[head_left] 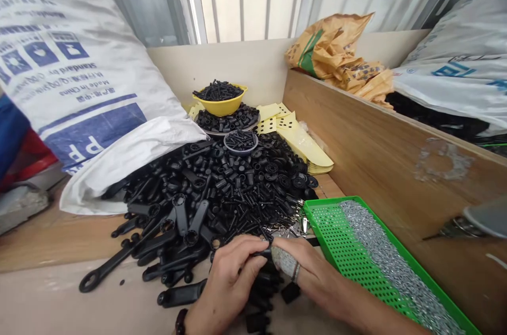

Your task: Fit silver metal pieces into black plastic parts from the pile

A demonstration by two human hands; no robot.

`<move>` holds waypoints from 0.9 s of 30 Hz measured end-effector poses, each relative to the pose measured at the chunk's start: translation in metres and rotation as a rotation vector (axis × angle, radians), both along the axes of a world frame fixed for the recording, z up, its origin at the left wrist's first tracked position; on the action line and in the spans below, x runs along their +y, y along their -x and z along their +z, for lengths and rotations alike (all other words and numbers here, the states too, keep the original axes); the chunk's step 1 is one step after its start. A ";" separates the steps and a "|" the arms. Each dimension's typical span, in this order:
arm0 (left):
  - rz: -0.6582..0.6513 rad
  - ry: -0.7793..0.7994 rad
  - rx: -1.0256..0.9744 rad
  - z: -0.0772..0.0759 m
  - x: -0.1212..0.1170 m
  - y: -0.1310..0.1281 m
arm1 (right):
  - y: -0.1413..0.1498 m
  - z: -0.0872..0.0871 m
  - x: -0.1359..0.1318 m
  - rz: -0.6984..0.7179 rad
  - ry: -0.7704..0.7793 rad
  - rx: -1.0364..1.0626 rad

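1. Left hand: fingers curled and pinched onto the left end of a small black part. Closed, grasping.
2. Right hand: thumb and forefinger closed on the right end of the same part; forefinger wrapped in a grey finger cover. Closed, grasping.
3. Black part: held between both hands at the near edge of the table, just in front of the heap. Long axis roughly left to right, from one hand to the other. Mostly hidden by the fingers; exact shape not discernible.
4. Nearness: both hands in contact with the part, neither nearer than the other.
5. Heap of black plastic pieces: directly beyond the hands, touching the fingertips; long handles with ring ends lying toward the left.
6. Green tray: just right of the right hand, perforated, holding a band of small metal bits.
7. Yellow bowl: well beyond the heap, filled with small black pieces, stacked on a dish of more.
8. White sack: at left, mouth open onto the heap.
9. Wooden board: upright at right, behind the tray.
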State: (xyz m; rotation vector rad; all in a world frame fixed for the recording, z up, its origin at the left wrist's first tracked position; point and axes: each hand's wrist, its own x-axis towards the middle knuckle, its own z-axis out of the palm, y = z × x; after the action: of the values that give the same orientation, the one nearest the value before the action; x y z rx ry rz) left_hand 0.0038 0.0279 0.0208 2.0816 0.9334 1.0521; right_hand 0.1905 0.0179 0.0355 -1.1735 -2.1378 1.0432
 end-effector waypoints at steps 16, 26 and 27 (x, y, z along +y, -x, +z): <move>0.188 0.101 0.708 -0.006 0.022 0.013 | -0.011 0.006 0.029 -0.071 -0.074 -0.266; 0.019 0.107 0.317 -0.014 -0.010 0.013 | -0.014 -0.003 0.032 -0.050 -0.117 -0.330; 0.049 0.145 0.104 -0.026 -0.031 0.016 | -0.013 -0.003 0.033 -0.047 -0.116 -0.337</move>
State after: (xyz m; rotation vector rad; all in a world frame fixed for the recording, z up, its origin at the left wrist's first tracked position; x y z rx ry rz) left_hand -0.0123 -0.0028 -0.0050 2.0177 1.0841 0.8798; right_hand 0.2040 0.0509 0.0320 -1.4167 -2.3740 0.7298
